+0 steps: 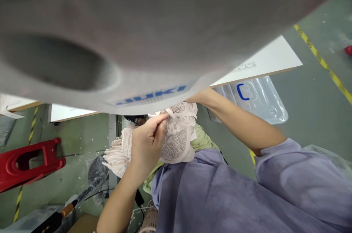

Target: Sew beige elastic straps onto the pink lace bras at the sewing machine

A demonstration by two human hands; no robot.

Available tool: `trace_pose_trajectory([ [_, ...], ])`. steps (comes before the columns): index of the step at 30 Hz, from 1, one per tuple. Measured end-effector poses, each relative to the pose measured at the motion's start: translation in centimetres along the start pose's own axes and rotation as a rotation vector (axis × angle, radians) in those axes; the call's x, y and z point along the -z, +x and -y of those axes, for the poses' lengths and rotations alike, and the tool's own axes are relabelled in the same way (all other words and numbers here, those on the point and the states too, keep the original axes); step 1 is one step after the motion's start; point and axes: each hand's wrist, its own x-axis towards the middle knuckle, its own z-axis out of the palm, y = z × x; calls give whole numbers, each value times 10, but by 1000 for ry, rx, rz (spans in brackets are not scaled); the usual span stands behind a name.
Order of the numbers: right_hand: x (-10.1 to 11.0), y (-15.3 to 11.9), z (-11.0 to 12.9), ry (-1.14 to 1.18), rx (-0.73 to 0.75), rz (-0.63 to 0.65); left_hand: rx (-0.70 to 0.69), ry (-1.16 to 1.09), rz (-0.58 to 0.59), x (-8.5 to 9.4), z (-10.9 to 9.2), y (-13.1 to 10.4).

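Note:
My left hand (148,139) is closed in a pinch at the edge of a pale pink lace bra (176,141), by a narrow strap of the same colour. The bra's moulded cup faces up near my lap, and more pale lace fabric (118,152) hangs bunched to the left of my wrist. My right hand (197,95) reaches in under the sewing machine (154,95); only the part near the wrist shows, and its fingers are hidden. The large white machine head, marked JUKI, is blurred and covers the upper view, hiding the sewing area.
White table panels (269,57) jut out on both sides. A clear plastic box lid with a blue handle (243,92) lies on the right. A red plastic stool (30,163) is on the floor at left. Green fabric (205,139) lies under the bra.

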Motion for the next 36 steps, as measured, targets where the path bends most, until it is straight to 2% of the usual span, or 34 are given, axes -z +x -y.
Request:
trace_pose_trajectory([
  [6,2,2,-5,-20,3,4,109,66,4,6,-10,11],
  [11,6,-1,2,-32,-53,50,107,25,17,7,-16,8],
  [18,7,-1,5,0,-84,55,99,-12,-62,4,-16,11],
  [27,19,-1,19,37,-108,66,80,29,-42,6,-19,15],
  [32,20,0,15,72,-92,94,97,64,-25,6,-19,16],
  [36,18,0,11,99,-70,69,146,82,2,6,-22,16],
])
